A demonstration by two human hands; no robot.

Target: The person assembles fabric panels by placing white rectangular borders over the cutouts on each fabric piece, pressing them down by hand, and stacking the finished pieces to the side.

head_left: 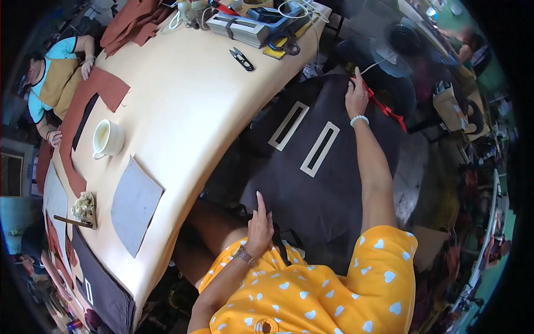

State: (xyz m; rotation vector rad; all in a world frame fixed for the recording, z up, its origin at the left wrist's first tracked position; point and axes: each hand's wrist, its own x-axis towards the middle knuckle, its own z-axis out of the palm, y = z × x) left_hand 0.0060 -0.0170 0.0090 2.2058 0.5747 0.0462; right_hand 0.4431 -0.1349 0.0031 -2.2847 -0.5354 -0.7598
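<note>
A large dark brown sheet point(267, 186), leather-like, is spread in front of me beside the table. Two pale rectangular frames point(288, 126) with long slots lie on it, side by side and slanted. My right hand point(356, 101) is at the sheet's far edge, fingers closed there; its palm side is hidden. Just past that hand runs a long, bent red strip point(384, 104), whose kind I cannot make out. My left hand point(260, 227) hovers at or rests on the near edge, index finger stretched out, holding nothing visible.
On the cream-covered table point(167, 106) are a cup point(109, 139), a grey piece point(136, 206), thread snips point(241, 59) and a stack of slotted strips point(238, 30). Across it, a person point(58, 78) handles a rust-brown piece point(111, 89). A fan point(392, 58) stands beyond my right hand.
</note>
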